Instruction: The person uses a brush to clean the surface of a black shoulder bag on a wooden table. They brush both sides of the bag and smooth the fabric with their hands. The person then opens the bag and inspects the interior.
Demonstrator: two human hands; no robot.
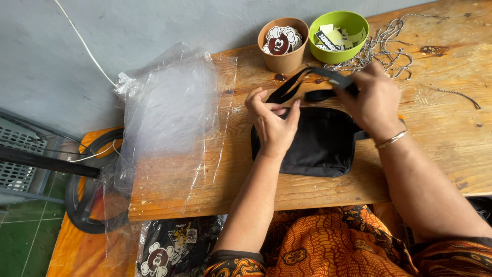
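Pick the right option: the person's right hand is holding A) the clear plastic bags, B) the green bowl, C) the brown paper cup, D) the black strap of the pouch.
D: the right hand grips the black strap above the black pouch, while the green bowl, brown paper cup and clear plastic bags lie untouched.
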